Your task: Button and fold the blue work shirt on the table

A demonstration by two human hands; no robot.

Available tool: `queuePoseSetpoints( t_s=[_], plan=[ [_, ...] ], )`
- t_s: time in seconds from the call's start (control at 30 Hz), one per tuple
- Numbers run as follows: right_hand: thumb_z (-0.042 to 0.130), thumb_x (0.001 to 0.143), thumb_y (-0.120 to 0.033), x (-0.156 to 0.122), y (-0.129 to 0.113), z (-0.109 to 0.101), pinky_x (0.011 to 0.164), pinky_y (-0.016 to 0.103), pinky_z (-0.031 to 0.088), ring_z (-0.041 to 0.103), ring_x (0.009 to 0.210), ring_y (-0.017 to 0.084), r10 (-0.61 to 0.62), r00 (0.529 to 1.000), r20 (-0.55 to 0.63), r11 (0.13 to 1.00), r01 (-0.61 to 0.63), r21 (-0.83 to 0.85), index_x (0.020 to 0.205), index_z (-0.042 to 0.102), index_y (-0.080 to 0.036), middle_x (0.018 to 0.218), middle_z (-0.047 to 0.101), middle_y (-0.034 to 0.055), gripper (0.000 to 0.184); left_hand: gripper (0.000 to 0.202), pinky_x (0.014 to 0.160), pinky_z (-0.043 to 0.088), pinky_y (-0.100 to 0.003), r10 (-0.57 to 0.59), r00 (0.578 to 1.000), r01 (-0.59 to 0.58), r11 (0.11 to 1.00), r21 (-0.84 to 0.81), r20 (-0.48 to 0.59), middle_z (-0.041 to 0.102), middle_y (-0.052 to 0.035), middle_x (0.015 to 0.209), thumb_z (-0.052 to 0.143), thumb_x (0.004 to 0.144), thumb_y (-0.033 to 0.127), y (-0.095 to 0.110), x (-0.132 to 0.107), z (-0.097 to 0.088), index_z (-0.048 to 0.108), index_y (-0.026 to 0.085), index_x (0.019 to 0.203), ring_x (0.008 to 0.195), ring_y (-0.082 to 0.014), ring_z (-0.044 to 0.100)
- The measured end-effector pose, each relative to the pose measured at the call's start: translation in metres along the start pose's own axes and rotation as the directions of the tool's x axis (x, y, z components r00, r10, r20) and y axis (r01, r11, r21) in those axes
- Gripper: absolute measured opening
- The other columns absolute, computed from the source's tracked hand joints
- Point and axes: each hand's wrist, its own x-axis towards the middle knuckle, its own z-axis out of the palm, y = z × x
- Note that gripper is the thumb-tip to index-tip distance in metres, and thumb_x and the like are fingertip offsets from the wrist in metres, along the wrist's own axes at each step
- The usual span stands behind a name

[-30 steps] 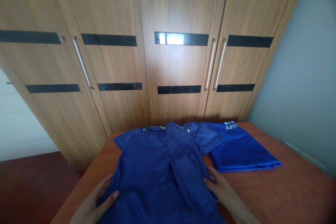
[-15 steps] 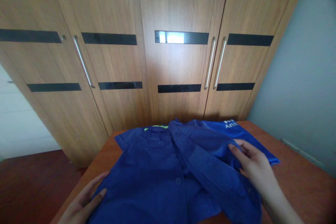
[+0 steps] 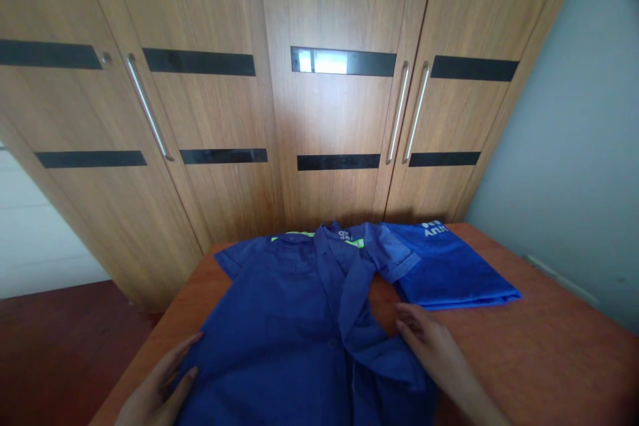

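Observation:
A dark blue short-sleeved button shirt [image 3: 279,319] lies spread on the wooden table, collar pointing away from me. Lime-yellow trim shows near its shoulders, and its right front panel is bunched in folds. My left hand [image 3: 162,383] rests at the shirt's left edge, thumb and fingers apart, touching the cloth. Beside the bunched right edge, my right hand [image 3: 432,343] is open, fingers stretched out towards the fabric; whether they touch it is hard to see. The lower part of the shirt runs out of view.
A folded bright blue garment [image 3: 449,266] with white lettering lies at the back right, partly under the shirt's sleeve. Behind the reddish-brown table [image 3: 524,346] stands a wooden wardrobe [image 3: 334,120] with metal handles. A pale wall [image 3: 564,166] is on the right.
My right hand has let go of the shirt's front panel and moved left and down. The panel has dropped into folds, uncovering the right sleeve and more of the folded garment.

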Motion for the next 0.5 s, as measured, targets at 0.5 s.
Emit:
queuePoseSetpoints(
  t_s=[0.5],
  plan=[
    [0.063,0.078,-0.05,-0.032,-0.024,-0.073,0.058,0.024,0.048,0.057,0.063,0.016,0.165,0.973,-0.161,0.906,-0.085,0.414,0.084,0.059,-0.023,0.071,0.062,-0.001,0.028,0.053,0.107,0.038,-0.046,0.019,0.998,-0.019,1.0,-0.001,0.056,0.065,-0.0012,0.123,0.066,0.066,0.049,0.024,-0.012,0.002,0.063,0.028,0.115,0.118,-0.0307,0.056]
  ],
)
